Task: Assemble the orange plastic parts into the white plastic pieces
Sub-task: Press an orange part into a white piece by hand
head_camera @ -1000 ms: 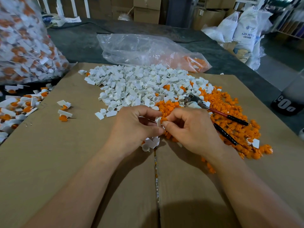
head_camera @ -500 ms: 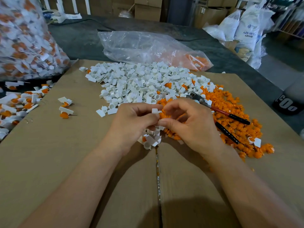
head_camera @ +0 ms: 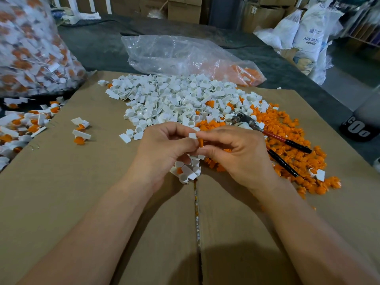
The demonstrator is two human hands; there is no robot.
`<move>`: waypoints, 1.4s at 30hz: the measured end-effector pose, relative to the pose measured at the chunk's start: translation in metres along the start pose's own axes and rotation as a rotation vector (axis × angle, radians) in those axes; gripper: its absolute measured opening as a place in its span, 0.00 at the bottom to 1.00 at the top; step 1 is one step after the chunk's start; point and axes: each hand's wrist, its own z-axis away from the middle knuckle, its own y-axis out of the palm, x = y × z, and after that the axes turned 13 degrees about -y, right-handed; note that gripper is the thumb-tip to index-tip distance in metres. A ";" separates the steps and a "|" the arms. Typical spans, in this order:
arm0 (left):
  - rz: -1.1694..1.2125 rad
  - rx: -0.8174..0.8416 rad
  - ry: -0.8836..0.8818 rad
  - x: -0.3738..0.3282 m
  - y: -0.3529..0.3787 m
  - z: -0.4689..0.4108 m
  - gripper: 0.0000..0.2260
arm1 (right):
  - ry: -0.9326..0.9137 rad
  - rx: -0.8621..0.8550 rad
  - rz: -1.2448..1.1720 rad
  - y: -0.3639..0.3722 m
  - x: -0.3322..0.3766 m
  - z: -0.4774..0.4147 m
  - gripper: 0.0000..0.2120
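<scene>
Two hands meet over the brown cardboard worktop (head_camera: 82, 182). Left hand (head_camera: 164, 150) fingers (head_camera: 185, 144) clamp a small white plastic piece (head_camera: 192, 135); right hand (head_camera: 238, 155) fingers (head_camera: 213, 133) pinch an orange plastic part (head_camera: 201, 142) against it, near the loose white-and-orange heap (head_camera: 181, 99).

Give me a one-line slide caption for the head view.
Left hand holds a white piece, right hand an orange part, above the cardboard sheet.
</scene>
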 end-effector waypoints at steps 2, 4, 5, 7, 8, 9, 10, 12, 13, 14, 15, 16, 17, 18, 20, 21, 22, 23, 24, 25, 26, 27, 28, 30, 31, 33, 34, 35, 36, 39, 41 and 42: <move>0.035 0.023 -0.021 0.000 0.000 0.000 0.10 | 0.022 -0.012 -0.008 -0.001 -0.001 0.001 0.13; 0.066 0.050 -0.043 -0.001 0.000 0.000 0.11 | 0.054 -0.023 -0.018 -0.001 -0.001 0.001 0.13; 0.075 0.057 -0.051 -0.001 0.000 0.000 0.11 | 0.066 -0.027 -0.022 -0.002 -0.001 0.001 0.13; 0.089 0.053 -0.065 -0.001 0.001 0.000 0.09 | 0.078 -0.024 -0.018 -0.001 -0.001 0.001 0.14; 0.096 0.048 -0.074 -0.001 0.001 0.000 0.08 | 0.084 -0.020 -0.013 -0.001 -0.001 0.001 0.14; 0.101 0.043 -0.083 -0.001 0.001 0.000 0.07 | 0.091 -0.017 -0.014 0.000 0.000 0.001 0.14; 0.100 0.038 -0.091 -0.001 0.000 0.000 0.06 | 0.097 -0.016 -0.019 0.000 0.000 0.001 0.14; 0.076 0.022 -0.094 -0.002 0.000 0.000 0.05 | 0.106 -0.019 -0.029 0.001 0.000 0.001 0.14; 0.055 0.011 -0.088 -0.002 0.000 0.000 0.05 | 0.106 -0.020 -0.029 0.001 0.001 0.001 0.14; 0.037 0.003 -0.079 -0.002 0.000 0.000 0.06 | 0.107 -0.019 -0.028 0.001 0.001 0.001 0.14; 0.026 0.002 -0.072 -0.002 0.000 0.000 0.06 | 0.111 -0.021 -0.031 0.002 0.001 0.001 0.13; 0.024 0.008 -0.065 -0.002 0.000 0.000 0.06 | 0.124 -0.029 -0.043 0.002 0.002 0.001 0.13; 0.028 0.018 -0.062 -0.002 -0.001 0.000 0.06 | 0.151 -0.045 -0.073 0.003 0.003 0.001 0.14; 0.040 0.031 -0.063 -0.003 -0.001 0.000 0.05 | 0.191 -0.066 -0.121 0.003 0.004 0.001 0.15; 0.071 0.053 -0.076 -0.004 -0.003 -0.001 0.05 | 0.278 -0.096 -0.225 0.004 0.005 0.000 0.17; 0.080 0.061 -0.084 -0.004 -0.004 -0.001 0.05 | 0.298 -0.100 -0.247 0.004 0.006 -0.001 0.17; 0.081 0.066 -0.092 -0.004 -0.004 -0.001 0.05 | 0.299 -0.095 -0.245 0.004 0.006 -0.001 0.18; 0.076 0.069 -0.101 -0.004 -0.004 -0.001 0.05 | 0.293 -0.085 -0.234 0.004 0.006 -0.001 0.18; 0.059 0.067 -0.108 -0.004 -0.004 -0.001 0.06 | 0.289 -0.075 -0.225 0.004 0.006 -0.001 0.18; 0.031 0.061 -0.113 -0.003 -0.004 -0.001 0.06 | 0.288 -0.063 -0.217 0.004 0.007 -0.001 0.17; -0.002 0.057 -0.115 -0.003 -0.003 -0.001 0.06 | 0.285 -0.048 -0.206 0.004 0.007 -0.001 0.17; -0.030 0.058 -0.116 -0.003 -0.003 -0.001 0.05 | 0.285 -0.035 -0.197 0.004 0.006 -0.001 0.16; -0.046 0.063 -0.115 -0.003 -0.003 0.000 0.05 | 0.287 -0.030 -0.198 0.004 0.006 -0.001 0.16; -0.047 0.074 -0.110 -0.003 -0.004 0.000 0.06 | 0.291 -0.037 -0.229 0.003 0.006 -0.001 0.16; -0.038 0.078 -0.109 -0.003 -0.004 0.000 0.06 | 0.294 -0.044 -0.249 0.003 0.006 -0.002 0.17; -0.005 0.086 -0.122 -0.004 -0.004 0.000 0.06 | 0.305 -0.054 -0.292 0.002 0.006 -0.002 0.18; 0.017 0.091 -0.136 -0.005 -0.004 0.000 0.05 | 0.314 -0.055 -0.324 0.002 0.006 -0.002 0.19; 0.041 0.094 -0.153 -0.005 -0.005 0.000 0.05 | 0.324 -0.055 -0.361 0.002 0.006 -0.003 0.20; 0.057 0.093 -0.167 -0.006 -0.005 0.000 0.04 | 0.333 -0.053 -0.392 0.002 0.006 -0.003 0.21; 0.037 0.049 -0.191 -0.007 -0.007 -0.001 0.04 | 0.326 -0.021 -0.395 0.002 0.005 -0.004 0.22; 0.010 0.025 -0.193 -0.007 -0.007 -0.002 0.06 | 0.313 -0.015 -0.394 0.003 0.005 -0.003 0.22; 0.002 0.018 -0.193 -0.007 -0.007 -0.002 0.07 | 0.310 -0.015 -0.399 0.003 0.004 -0.003 0.22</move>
